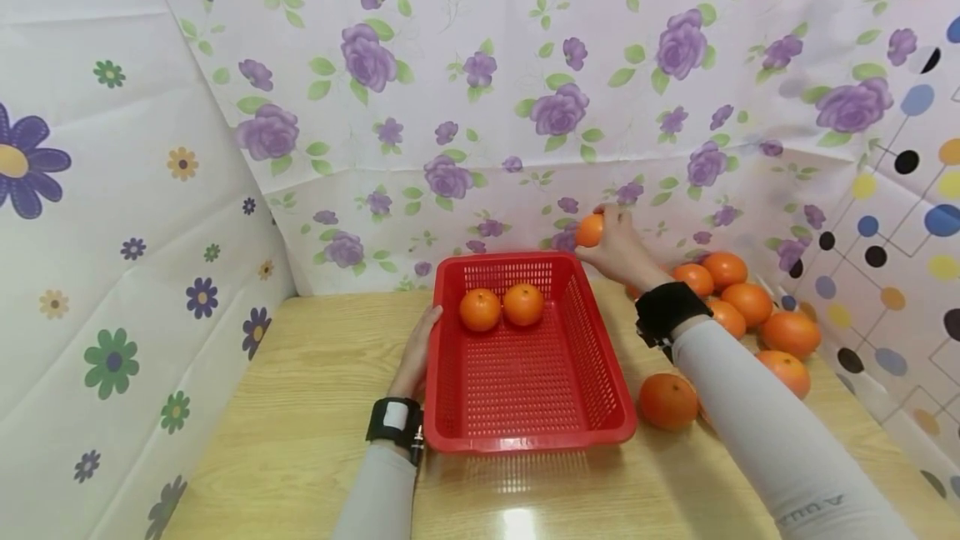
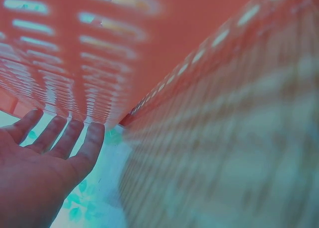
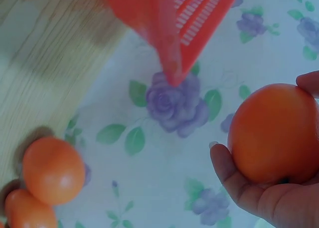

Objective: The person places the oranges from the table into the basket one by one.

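A red plastic basket (image 1: 525,390) stands on the wooden table with two oranges, a left one (image 1: 479,310) and a right one (image 1: 523,304), side by side near its far end. My left hand (image 1: 414,357) touches the basket's left side; in the left wrist view its fingers (image 2: 67,138) lie fairly straight against the slotted wall. Up beyond the basket's far right corner, my right hand (image 1: 621,247) grips an orange (image 3: 274,133) between thumb and fingers, raised off the table. Part of that orange is hidden by the hand.
Several loose oranges (image 1: 791,334) lie on the table (image 1: 322,407) right of the basket, some hidden under my right forearm. One orange (image 1: 668,401) sits close to the basket's right wall. Flowered cloth (image 1: 465,107) hangs behind the table, with patterned cloth at both sides.
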`<action>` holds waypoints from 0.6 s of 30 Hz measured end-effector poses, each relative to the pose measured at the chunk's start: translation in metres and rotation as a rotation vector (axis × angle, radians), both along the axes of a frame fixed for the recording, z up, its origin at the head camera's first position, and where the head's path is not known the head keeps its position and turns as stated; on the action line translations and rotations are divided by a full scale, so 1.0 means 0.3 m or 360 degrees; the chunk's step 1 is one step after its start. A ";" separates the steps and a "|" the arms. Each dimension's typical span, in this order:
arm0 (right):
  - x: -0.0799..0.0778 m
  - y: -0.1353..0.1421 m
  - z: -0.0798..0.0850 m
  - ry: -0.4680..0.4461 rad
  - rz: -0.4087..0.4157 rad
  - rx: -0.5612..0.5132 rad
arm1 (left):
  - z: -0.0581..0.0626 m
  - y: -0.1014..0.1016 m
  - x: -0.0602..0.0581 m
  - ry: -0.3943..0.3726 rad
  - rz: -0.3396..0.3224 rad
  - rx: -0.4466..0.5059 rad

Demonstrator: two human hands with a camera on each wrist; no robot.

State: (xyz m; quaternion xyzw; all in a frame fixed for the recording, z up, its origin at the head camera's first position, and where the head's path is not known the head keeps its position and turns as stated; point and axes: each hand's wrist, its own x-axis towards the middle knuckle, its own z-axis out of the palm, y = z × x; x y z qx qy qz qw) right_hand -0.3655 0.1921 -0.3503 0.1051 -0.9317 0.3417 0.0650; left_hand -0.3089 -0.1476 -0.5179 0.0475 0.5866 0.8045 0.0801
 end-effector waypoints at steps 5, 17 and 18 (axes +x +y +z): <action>0.006 -0.035 -0.001 0.0001 0.0028 0.0000 | -0.002 0.001 -0.001 0.0011 0.0012 0.0005; 0.040 -0.164 -0.010 -0.0036 0.0112 0.0049 | -0.002 -0.002 -0.004 -0.0001 0.0020 -0.0009; 0.043 -0.172 -0.008 -0.0043 0.0126 0.0046 | -0.001 -0.001 -0.004 0.0000 0.0028 -0.0008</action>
